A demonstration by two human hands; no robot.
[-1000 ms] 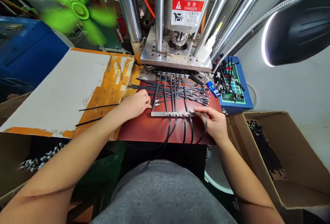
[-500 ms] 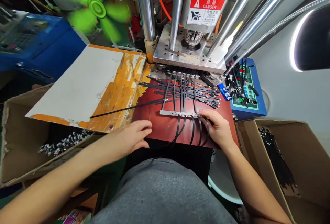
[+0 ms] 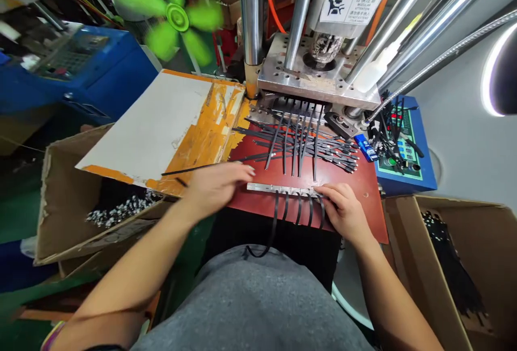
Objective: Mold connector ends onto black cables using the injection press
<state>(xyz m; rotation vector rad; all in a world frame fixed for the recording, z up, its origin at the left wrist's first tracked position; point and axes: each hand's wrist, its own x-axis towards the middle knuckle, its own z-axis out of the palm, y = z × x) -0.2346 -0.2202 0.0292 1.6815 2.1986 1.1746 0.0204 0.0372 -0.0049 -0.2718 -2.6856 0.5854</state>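
My left forearm [image 3: 141,259] slants up and inward from the lower left, and my left hand [image 3: 214,184] is over the left edge of the red worktop [image 3: 367,222], its back turned up. Its fingers reach out to the right, their tips near the left end of the metal bar [image 3: 264,187]; I can't tell how far they are parted or whether they have hold of anything.

My right forearm [image 3: 396,281] comes in from the lower right, and my right hand [image 3: 349,213] pinches the bar's right end, thumb and forefinger closed on it. The bar lies crosswise near the front edge. Black strips [image 3: 298,210] loop down from its near side, the leftmost hanging to my lap. Beyond it, other strips [image 3: 276,141] reach from beneath the press plate [image 3: 291,79], their ends short of the bar.
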